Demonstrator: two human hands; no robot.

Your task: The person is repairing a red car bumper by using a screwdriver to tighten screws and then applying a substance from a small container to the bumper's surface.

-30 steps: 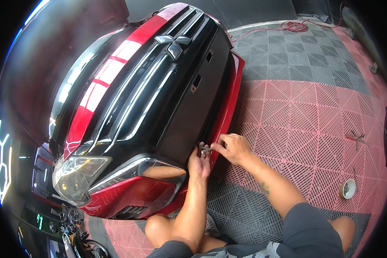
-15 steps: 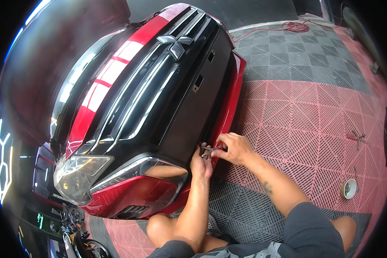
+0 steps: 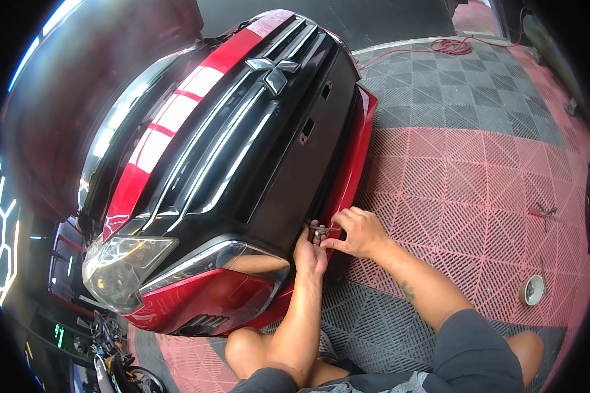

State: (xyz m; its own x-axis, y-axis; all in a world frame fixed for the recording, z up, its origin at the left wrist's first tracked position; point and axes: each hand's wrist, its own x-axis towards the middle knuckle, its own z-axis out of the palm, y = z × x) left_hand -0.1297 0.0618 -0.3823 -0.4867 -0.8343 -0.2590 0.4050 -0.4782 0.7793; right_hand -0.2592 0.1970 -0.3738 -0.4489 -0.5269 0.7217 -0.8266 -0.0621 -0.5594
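Close to the lower edge of a car's front bumper (image 3: 354, 173), both hands meet over a small, thin, dark metal piece (image 3: 328, 230), too small to name surely. My left hand (image 3: 313, 252) is palm up, its fingers curled about the left end of the piece. From the right, my right hand (image 3: 362, 232) pinches the other end between thumb and fingers. The bumper is red along its bottom, with a black grille (image 3: 242, 137) and chrome bars above. A chrome-edged corner trim (image 3: 239, 259) lies just left of my left wrist.
On the pink and grey slatted floor tiles (image 3: 439, 177) at the right sit a round tub (image 3: 532, 290) with small items in it and a red-handled tool (image 3: 542, 211). A red hose (image 3: 451, 46) lies coiled at the back. The raised hood (image 3: 105, 98) is at upper left.
The thin metal piece has turned slightly between my fingers. My right hand has shifted a little down and to the right, and the whole view has moved slightly.
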